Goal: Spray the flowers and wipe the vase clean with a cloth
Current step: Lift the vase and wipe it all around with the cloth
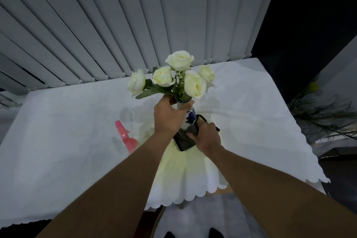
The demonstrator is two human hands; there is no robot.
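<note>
My left hand (pixel 170 117) is wrapped around the neck of the vase (pixel 190 120), just under the rim, thumb across the front. My right hand (pixel 207 137) is closed on the dark cloth (pixel 184 140) and presses it against the lower body of the vase. The vase, white with a blue flower painted on it, stands at about the middle of the bench (pixel 67 131), which is covered by a white scalloped tablecloth; I cannot tell whether its base is resting on the bench or lifted slightly, since the cloth and my hand hide it. The 5 white roses (pixel 179 75) stand up from the mouth of the vase, above my left hand. The pink spray bottle (pixel 126 137) lies on its side just to the left of my left forearm, apart from both hands.

I judge the spraying done and the wiping in hand. To do it well I should keep the neck grip firm, because the bunch makes the vase top-heavy and a sideways rub low down could tip it. I should wipe around the body, turning the vase with my left hand so that the painted side and the back both get covered, then work up to the neck, shifting my left grip to free that part, and keep the cloth off the leaves
</note>
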